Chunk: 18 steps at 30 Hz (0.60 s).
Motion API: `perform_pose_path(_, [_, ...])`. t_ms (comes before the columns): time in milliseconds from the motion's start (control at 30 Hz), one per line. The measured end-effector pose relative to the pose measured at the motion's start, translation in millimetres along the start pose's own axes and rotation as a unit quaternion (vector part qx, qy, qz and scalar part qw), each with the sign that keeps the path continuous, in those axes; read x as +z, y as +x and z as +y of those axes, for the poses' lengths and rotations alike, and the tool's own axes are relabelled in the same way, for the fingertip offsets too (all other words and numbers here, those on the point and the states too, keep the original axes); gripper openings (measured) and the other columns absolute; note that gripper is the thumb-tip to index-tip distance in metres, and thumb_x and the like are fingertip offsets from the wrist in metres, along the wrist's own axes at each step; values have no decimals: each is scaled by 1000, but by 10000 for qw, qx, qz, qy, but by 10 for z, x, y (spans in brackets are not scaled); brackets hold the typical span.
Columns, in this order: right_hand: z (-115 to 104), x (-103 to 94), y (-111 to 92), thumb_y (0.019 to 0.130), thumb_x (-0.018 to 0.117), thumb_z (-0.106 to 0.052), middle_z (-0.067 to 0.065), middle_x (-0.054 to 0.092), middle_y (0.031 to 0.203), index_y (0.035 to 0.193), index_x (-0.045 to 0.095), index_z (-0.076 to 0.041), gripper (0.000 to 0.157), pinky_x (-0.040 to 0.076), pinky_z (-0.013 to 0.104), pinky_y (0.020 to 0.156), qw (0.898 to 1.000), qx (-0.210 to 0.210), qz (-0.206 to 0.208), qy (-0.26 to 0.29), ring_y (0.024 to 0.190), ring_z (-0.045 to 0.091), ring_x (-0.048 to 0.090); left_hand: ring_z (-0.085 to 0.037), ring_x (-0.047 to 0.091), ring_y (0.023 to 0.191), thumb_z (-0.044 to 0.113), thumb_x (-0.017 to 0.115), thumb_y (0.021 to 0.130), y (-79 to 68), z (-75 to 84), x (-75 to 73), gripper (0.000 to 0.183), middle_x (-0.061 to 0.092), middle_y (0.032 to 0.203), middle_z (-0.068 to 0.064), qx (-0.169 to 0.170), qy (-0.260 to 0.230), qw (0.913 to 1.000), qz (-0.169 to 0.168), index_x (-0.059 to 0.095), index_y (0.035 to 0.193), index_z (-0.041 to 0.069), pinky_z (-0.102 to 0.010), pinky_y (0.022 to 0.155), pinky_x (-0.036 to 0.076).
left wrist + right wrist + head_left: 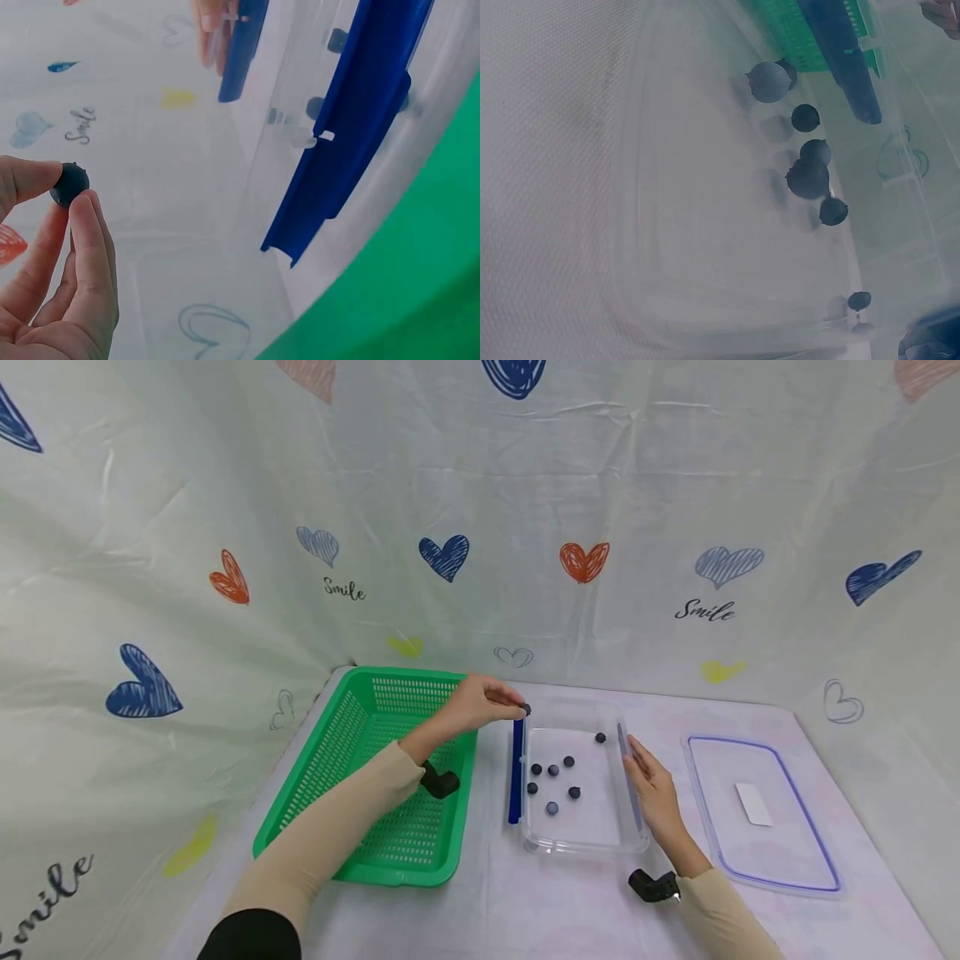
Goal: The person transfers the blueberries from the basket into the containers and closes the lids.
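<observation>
Between thumb and fingertips my left hand (483, 703) pinches a blueberry (70, 184), raised near the back left corner of a clear plastic container (581, 846). In the left wrist view, the left hand (67, 277) shows the berry at its fingertips. My right hand (656, 789) holds the container's right side by the wall and side flap. Several loose blueberries (574, 792) lie on the container floor, mostly toward the left. A blue locking flap (516, 777) hangs along its left side.
A green perforated basket (459, 827) stands left of the container, beneath my left forearm. To the right lies a clear lid (780, 814) with a blue seal and a white label. A curtain printed with hearts (517, 485) hangs behind the cloth-covered table (487, 910).
</observation>
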State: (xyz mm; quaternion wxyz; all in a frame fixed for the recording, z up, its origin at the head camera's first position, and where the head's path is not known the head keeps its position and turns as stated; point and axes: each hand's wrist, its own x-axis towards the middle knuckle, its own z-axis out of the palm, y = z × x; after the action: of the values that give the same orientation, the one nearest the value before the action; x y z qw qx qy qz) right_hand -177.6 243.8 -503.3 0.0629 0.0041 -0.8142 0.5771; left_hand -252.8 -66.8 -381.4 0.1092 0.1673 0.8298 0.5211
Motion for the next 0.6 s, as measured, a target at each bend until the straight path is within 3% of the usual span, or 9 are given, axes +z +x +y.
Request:
perform_pose_path(200, [4, -5, 10, 108, 46, -24, 22, 32, 156, 155, 30, 0, 55, 31, 31, 108, 9999, 111, -33, -69, 143, 35, 33, -14, 69, 90, 18, 81, 86, 69, 13, 113, 17, 75, 95, 0, 129, 61, 9998, -158, 78, 100, 9, -33, 82, 56])
perform_pose_path(433, [16, -1, 18, 108, 47, -24, 22, 32, 156, 155, 31, -1, 55, 31, 25, 107, 10000, 80, -14, -6, 143, 35, 33, -12, 69, 88, 16, 80, 87, 111, 14, 210, 15, 75, 94, 0, 295, 109, 9988, -380, 78, 100, 8, -30, 83, 55])
perform_pose_path(600, [2, -5, 6, 108, 47, -28, 22, 34, 155, 155, 32, -1, 56, 32, 38, 110, 9999, 82, 14, -57, 142, 36, 34, -12, 69, 86, 15, 80, 87, 137, -13, 276, 15, 74, 95, 0, 446, 190, 9976, -504, 78, 100, 7, -27, 80, 56])
